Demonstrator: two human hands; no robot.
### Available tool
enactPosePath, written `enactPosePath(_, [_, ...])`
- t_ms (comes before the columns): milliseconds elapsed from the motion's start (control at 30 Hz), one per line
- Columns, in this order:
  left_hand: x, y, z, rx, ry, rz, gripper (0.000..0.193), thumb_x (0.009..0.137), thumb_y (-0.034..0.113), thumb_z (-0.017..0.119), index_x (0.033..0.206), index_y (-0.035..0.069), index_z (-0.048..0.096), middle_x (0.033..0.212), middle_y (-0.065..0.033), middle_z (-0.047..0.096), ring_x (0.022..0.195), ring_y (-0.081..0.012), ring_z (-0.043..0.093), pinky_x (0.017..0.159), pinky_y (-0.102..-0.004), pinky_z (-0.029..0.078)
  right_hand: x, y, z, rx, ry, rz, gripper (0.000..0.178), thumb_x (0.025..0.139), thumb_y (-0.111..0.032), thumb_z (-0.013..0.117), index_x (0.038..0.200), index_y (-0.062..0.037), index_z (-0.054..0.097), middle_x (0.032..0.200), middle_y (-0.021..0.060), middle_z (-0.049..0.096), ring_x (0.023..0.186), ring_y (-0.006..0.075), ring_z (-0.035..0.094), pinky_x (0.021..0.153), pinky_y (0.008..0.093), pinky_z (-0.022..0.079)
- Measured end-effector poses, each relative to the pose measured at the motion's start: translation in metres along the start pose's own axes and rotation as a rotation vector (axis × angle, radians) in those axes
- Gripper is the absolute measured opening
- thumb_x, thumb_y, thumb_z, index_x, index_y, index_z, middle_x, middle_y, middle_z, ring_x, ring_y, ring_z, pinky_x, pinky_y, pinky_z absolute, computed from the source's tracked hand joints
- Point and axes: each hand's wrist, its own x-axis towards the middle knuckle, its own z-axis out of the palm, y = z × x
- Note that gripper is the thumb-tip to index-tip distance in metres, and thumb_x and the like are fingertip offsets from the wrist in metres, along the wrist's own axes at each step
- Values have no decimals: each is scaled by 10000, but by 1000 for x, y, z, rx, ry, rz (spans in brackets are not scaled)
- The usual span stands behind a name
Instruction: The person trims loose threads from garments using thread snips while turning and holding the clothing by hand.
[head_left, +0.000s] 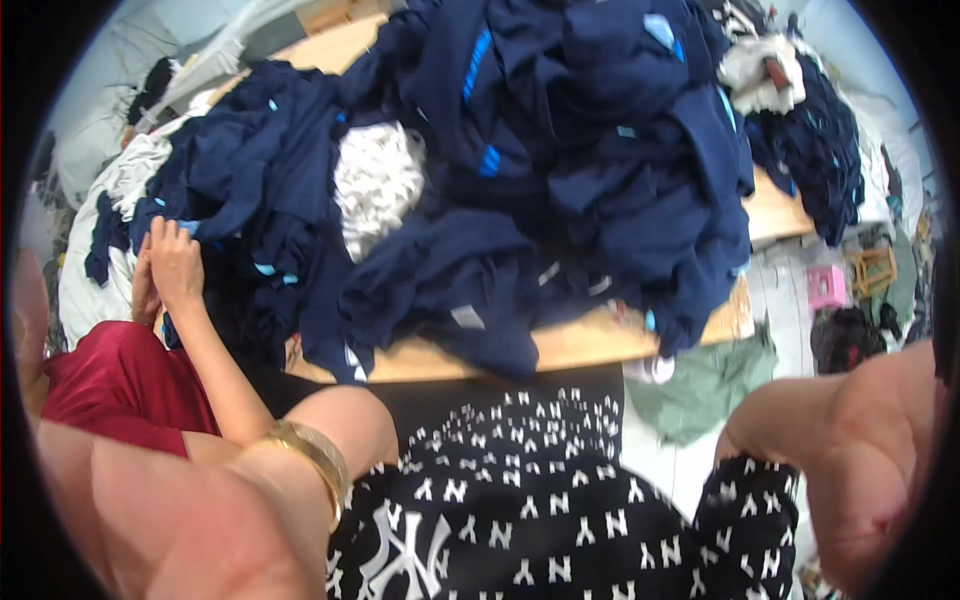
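Well apart, navy garment pile (560, 180), both hands (240, 560) low

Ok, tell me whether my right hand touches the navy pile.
Apart. Head view: the right hand sits at the lower right edge, with floor between it and the navy pile.

Wooden table (590, 345) nearly all buried under a big heap of navy blue cloth garments (560, 170), white crumpled fabric (375, 185) wedged in its middle. Only bare wood: strip along near edge, patch at right edge, bit at far left corner. A co-worker's hands (165, 270) and forearm block the near left corner. Green cloth (700, 385) on the floor beside near right corner.
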Motion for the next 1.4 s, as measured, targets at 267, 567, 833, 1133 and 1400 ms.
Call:
enactPosePath(267, [-89,-58,12,-79,-227,-408,600,940,446,453,1235,-77,441,1221,-240,504,1163,-346,493,965,-420,412,-114,44,80,-325,-341,791,24,812,15,618,830,7,632,794,93,620,745,201,600,653,296,464])
enactPosePath(567, [-207,-58,2,-752,226,-2105,431,955,409,487,1191,54,550,1071,-73,622,977,-195,599,861,-333,472,-290,23,51,-920,-947,791,304,803,-206,658,1055,-44,604,848,113,536,776,275,524,682,370,404])
enactPosePath(833, [-214,-105,46,-765,632,-2080,626,902,452,560,1274,-33,423,1218,-177,539,1094,-234,565,814,-300,512,-281,-13,66,-463,-710,1028,331,824,6,635,1124,19,496,969,186,597,841,327,593,741,374,472])
enactPosePath(1133, [-192,-100,51,-796,266,-1782,331,924,410,561,906,80,559,988,-46,592,888,-193,642,607,-273,524,-160,23,141,-1,-173,1049,281,816,42,625,1089,26,559,780,12,462,636,61,403,563,195,308])
enactPosePath(1400, [-214,-52,42,-1109,494,-1783,424,1000,369,397,1057,-17,563,1161,-179,577,1155,-256,538,1017,-371,416,-151,23,215,-67,-261,1140,255,727,-29,774,959,-22,669,732,18,612,538,48,459,487,185,367])
